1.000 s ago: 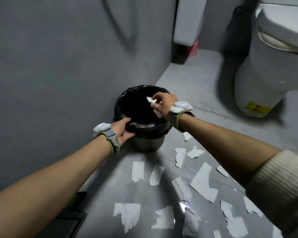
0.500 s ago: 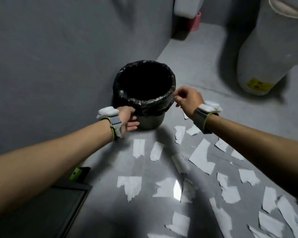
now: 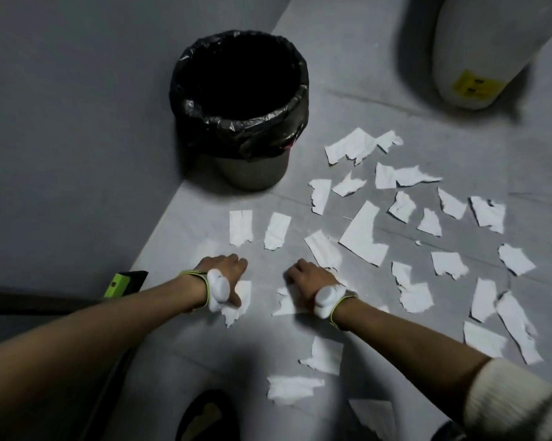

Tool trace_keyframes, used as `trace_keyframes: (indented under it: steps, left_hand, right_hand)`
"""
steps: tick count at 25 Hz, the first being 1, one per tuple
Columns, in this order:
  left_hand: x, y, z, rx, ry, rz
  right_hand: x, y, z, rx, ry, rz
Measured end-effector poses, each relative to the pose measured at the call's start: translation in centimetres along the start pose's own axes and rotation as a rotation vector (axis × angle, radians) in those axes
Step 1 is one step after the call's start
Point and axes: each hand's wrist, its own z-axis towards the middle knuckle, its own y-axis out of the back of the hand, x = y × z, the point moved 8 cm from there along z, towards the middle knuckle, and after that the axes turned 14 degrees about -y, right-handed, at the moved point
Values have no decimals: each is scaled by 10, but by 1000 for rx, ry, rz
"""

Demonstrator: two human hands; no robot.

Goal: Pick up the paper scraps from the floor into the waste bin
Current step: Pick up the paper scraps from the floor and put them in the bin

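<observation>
Notes loose paper scraps [image 3: 295,389] nearest the camera, flat on the grey floor [image 3: 261,342], untouched. Finds left hand [image 3: 225,275] just beyond, knuckles up, fingers curled down to the floor, thumb lying on a torn scrap [image 3: 242,294]. Finds right hand [image 3: 309,280] beside it, likewise curled, at the edge of another scrap [image 3: 284,305]. Cannot tell pinching from mere covering at either hand. Counts many more pieces [image 3: 362,238] spread to the right and beyond, most well apart from both hands. Places the waste bin [image 3: 246,128], black-lined and open-topped, farther off against the wall [image 3: 61,122], apart from both hands. Judges the task far from done. Flags risks: sliding or tearing of thin, flat paper under curled fingertips instead of lifting; dropping of loosely held pieces on the reach up to the bin; overlooking of the nearest pieces, low in view.
</observation>
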Motion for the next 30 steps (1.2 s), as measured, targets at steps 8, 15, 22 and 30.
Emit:
trace_keyframes:
  steps: [8,15,22,30]
  left_hand:
    - [6,-16,12,-92,5,80]
    - [-4,48,5,-161,12,-125]
    - [-7,287,-95,-1064,-124,-606]
    - [83,309,-77,-1144,163,-972]
  right_hand:
    - [-11,21,27,54,-121,311]
    - [-46,63,31,-115,-314,752]
    - [-33,133,15,-146,-192,1250]
    - [0,252,-15,-365,58,1418]
